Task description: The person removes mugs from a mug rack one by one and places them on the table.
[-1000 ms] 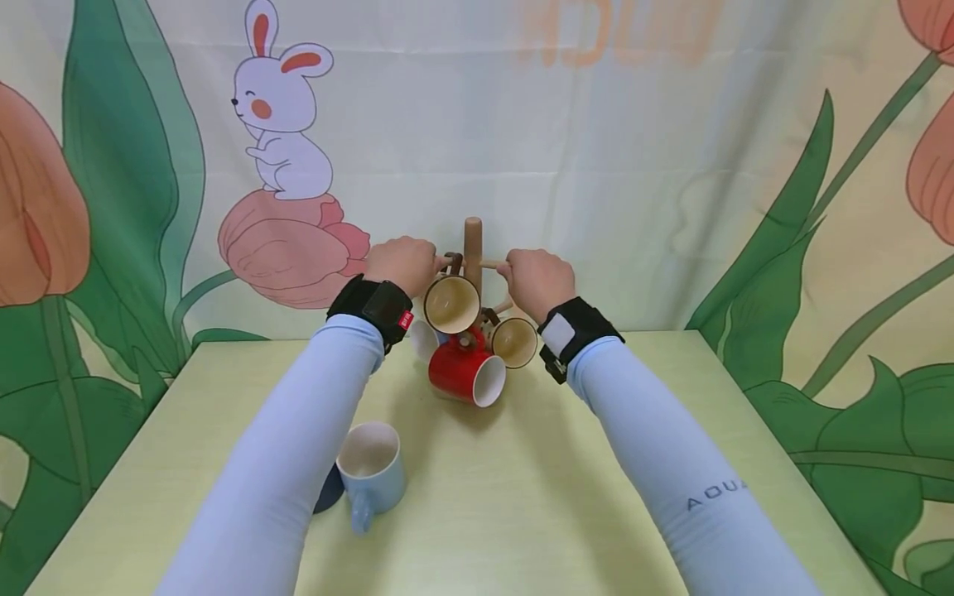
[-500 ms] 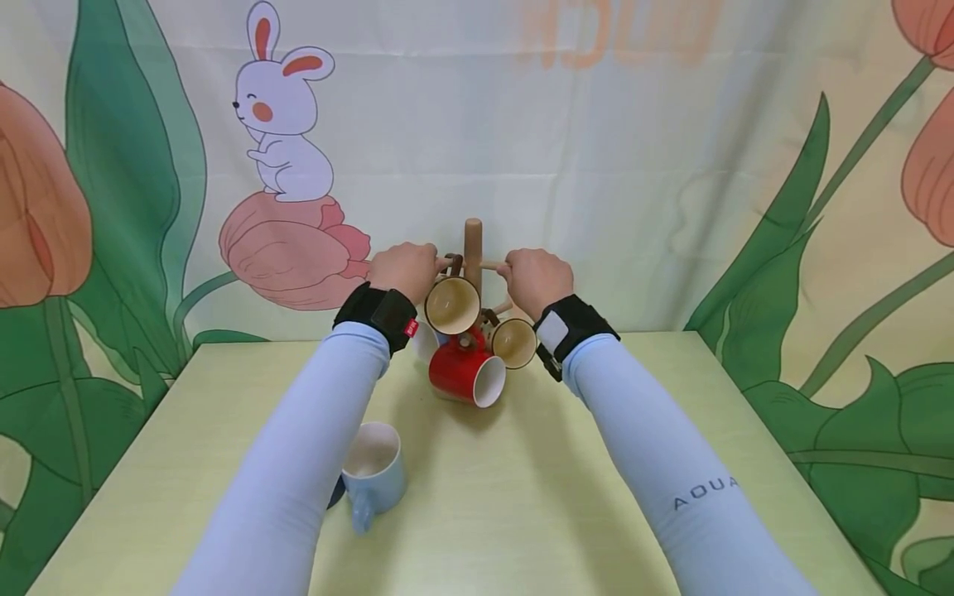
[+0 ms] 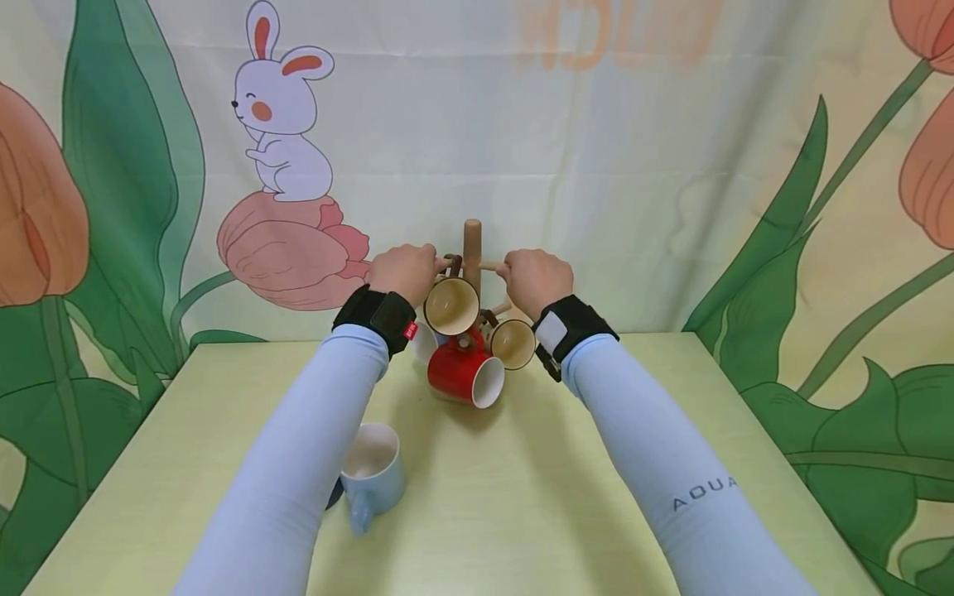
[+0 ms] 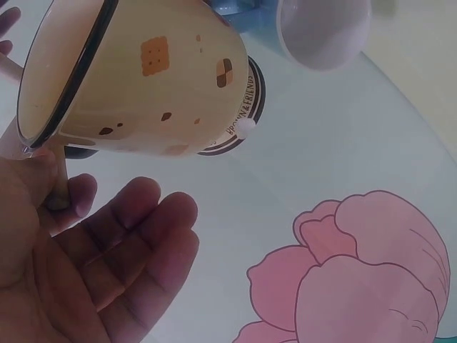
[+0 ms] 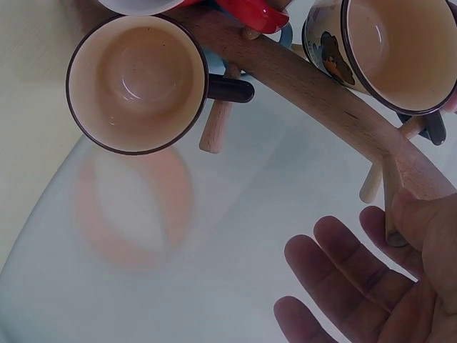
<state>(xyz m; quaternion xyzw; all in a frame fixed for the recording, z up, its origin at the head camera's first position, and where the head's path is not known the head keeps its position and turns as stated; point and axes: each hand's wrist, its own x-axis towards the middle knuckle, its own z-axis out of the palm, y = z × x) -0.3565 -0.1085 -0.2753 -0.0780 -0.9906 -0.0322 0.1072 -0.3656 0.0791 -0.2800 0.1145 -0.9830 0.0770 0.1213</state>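
- Two hands raised at a wooden rack (image 3: 473,248) near the back edge of a pale yellow-green table (image 3: 522,497).
- Behind the table, a printed backdrop (image 3: 596,149) with a rabbit (image 3: 281,124), pink flowers and green leaves.
- Rack post upright, long axis vertical; pegs pointing out to left and right near the top, more lower down.
- Left hand (image 3: 402,269) at the left upper peg (image 4: 57,193): thumb and forefinger pinching the peg, other fingers (image 4: 143,243) loosely spread.
- Right hand (image 3: 535,280) at the right upper peg (image 5: 391,207): thumb against the peg, fingers (image 5: 335,264) relaxed and apart; full grasp cannot be told.
- Cream mug (image 3: 451,305) hung on the left peg, mouth toward the camera, touching the left thumb in the left wrist view.
- Second cream mug (image 3: 513,343) lower right, mouth likewise forward; red mug (image 3: 465,374) lowest, mouth tilted to the right and forward.
- White mug (image 3: 423,339) partly hidden behind the left wrist.
- Blue mug (image 3: 371,468) upright on the table, well apart from the rack, beside the left forearm, handle toward the camera.
- Against the frame half a second earlier: hands, rack and mugs unchanged in place.
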